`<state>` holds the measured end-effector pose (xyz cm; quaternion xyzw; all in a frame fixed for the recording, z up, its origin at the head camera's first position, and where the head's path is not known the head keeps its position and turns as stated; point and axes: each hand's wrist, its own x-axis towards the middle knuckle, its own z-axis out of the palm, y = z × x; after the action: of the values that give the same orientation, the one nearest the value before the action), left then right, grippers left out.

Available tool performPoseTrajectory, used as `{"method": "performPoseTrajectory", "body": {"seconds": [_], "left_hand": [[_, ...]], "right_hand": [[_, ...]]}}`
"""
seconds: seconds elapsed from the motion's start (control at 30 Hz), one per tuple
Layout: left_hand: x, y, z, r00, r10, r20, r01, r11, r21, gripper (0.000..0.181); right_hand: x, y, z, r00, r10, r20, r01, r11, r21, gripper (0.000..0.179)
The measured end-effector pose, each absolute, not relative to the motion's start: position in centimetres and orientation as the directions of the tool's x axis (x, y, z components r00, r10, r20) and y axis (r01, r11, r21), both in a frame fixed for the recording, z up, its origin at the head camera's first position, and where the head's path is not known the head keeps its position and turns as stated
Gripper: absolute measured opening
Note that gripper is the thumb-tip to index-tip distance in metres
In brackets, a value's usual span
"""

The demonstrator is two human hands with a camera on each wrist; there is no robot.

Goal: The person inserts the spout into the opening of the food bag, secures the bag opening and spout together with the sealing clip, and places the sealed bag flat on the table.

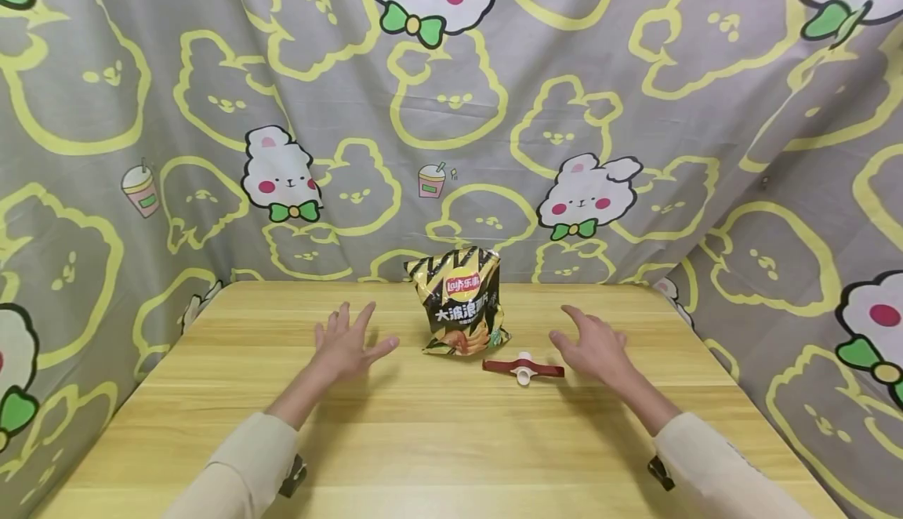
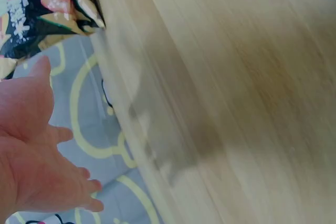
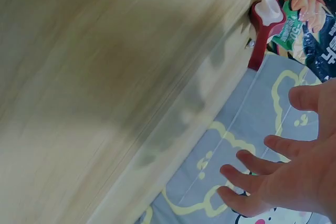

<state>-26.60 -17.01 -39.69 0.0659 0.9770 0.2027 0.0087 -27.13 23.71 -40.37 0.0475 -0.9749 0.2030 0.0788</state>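
A black and yellow bag of Lay's chips (image 1: 462,303) stands near the back of the table, leaning slightly. Just in front and to its right lies a dark red bag clip (image 1: 543,369) with a white round spout at its middle. My left hand (image 1: 344,346) hovers left of the bag with fingers spread, touching nothing. On the other side, my right hand (image 1: 594,346) is held over the table right of the clip, its fingers apart and holding nothing. The right wrist view shows the clip (image 3: 258,43) beside the bag (image 3: 310,19), both apart from the right hand.
The wooden table (image 1: 423,440) reaches back to a grey curtain (image 1: 339,111) printed with yellow outlines and white cartoon animals. The curtain also hangs along the left and right sides. A small black device (image 1: 292,476) sits under the left sleeve.
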Motion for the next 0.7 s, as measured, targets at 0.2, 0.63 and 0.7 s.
{"method": "performPoseTrajectory", "body": {"seconds": [0.2,0.63,0.7], "left_hand": [[-26.3,-16.0,-39.7,-0.982,0.182,0.038,0.182,0.893,0.412,0.092],[-25.0,-14.1,-39.1,-0.968,0.249,-0.025,0.209,0.859,0.467,0.083],[-24.8,-13.9,-39.0,-0.965,0.258,-0.050,0.203,0.853,0.480,0.081]], "right_hand": [[-26.9,23.2,-40.3,-0.986,-0.092,0.140,-0.148,0.873,-0.465,0.058],[-25.9,22.3,-40.4,-0.986,-0.151,0.069,-0.165,0.831,-0.531,0.048],[-25.8,22.3,-40.4,-0.986,-0.155,0.060,-0.163,0.830,-0.534,0.046]]}}
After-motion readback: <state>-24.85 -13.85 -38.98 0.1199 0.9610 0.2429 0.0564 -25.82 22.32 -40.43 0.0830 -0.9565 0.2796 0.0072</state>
